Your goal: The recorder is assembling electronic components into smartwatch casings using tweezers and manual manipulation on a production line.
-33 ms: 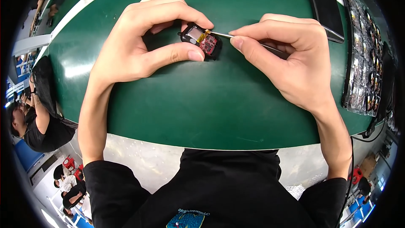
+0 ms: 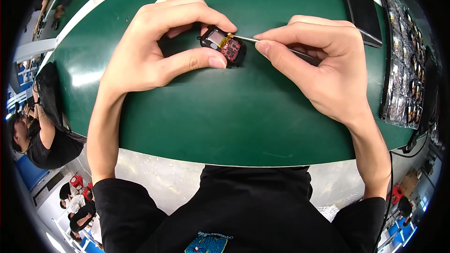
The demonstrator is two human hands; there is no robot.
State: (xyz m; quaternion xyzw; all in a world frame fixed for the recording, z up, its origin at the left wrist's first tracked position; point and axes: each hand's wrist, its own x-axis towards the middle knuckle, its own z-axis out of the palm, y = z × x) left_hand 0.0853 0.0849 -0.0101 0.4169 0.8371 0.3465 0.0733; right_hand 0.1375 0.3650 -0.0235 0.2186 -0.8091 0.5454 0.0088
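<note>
A small black plastic housing [image 2: 243, 55] is gripped between the thumb and fingers of my left hand [image 2: 161, 42]. Inside the housing lie a silvery battery-like block [image 2: 216, 37] with amber tape [image 2: 226, 40] and a red circuit board [image 2: 231, 50]. My right hand [image 2: 323, 61] pinches slim metal tweezers [image 2: 246, 39] between thumb and forefinger. The tip reaches the upper edge of the housing by the tape, close to my left fingertip. Whether the tip pinches anything is too small to tell.
A green table top [image 2: 234, 122] spreads under both hands. At the right edge stands a clear tray [image 2: 404, 61] full of small electronic parts. A long black object [image 2: 358, 4] lies at the far right. Another person [image 2: 44, 136] sits at the left.
</note>
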